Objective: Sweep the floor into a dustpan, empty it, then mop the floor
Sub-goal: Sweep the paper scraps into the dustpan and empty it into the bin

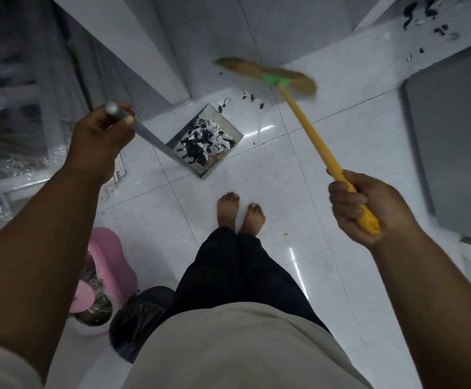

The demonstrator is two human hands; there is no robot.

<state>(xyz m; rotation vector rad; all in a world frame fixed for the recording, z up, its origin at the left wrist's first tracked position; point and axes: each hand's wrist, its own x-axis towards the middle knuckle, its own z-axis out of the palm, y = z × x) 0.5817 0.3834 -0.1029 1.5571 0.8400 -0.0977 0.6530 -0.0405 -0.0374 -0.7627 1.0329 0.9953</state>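
- Your left hand (104, 133) is curled round the top of the grey dustpan handle (147, 137), out at ten o'clock from your feet. The thumb lies along the pole and the arm is nearly straight.
- That pole looks like stiff metal, so holding it high should steer the pan without you bending. Keep the grip firm, as a loose one would probably let the pan swivel.
- The dustpan (230, 127) sits on the tile at eleven o'clock, mouth toward the wall, with black and white paper scraps (200, 141) heaped inside. They look feather-light, so expect them to flutter out if you jerk or tip the pan.
- Loose scraps (249, 98) lie just beyond the pan's mouth at twelve o'clock.
- The broom head (268, 75) is near them. Its straw bristles look soft and splayed, and it is too blurred to tell whether it touches the floor.
- The yellow broom handle (313, 138) looks light and rigid.
- Your right hand (360, 206), at three o'clock, is wrapped round its very end with the fingers closed tight. Holding it one-handed that far back gives reach but little control, so use short strokes.
- More dark scraps (425, 21) wait well apart at one o'clock.
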